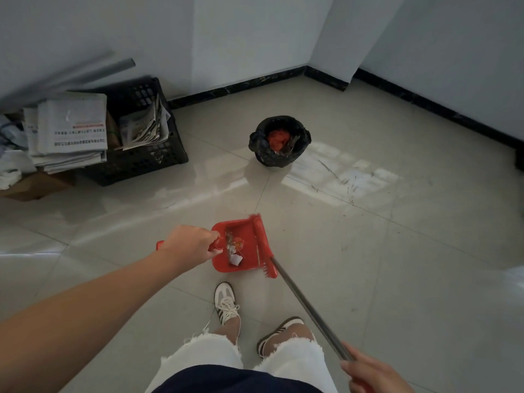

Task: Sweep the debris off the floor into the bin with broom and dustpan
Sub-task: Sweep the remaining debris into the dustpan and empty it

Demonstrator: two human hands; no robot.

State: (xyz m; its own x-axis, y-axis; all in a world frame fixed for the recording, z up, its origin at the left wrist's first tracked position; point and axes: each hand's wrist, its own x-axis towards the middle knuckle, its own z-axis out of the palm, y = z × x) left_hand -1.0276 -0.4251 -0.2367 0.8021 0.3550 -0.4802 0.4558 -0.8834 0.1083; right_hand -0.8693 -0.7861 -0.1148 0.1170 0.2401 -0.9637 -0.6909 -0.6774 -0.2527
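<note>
A red dustpan (247, 235) sits low over the tiled floor in front of my feet. My left hand (190, 245) grips its handle. Scraps of paper and wrappers (235, 249) lie inside the pan. The red broom head (265, 248) rests against the pan's right side, its metal pole (309, 309) running down to my right hand (374, 373), which is closed around it at the lower right. A small bin (279, 141) lined with a black bag stands farther ahead, holding red rubbish.
A black plastic crate (147, 154) with newspapers stands at the left by the wall, beside a stack of papers (68, 129) and a cardboard box (37, 185). Grey pipes (93, 73) lean there. Scuff marks and fine debris (344, 180) dot the floor right of the bin.
</note>
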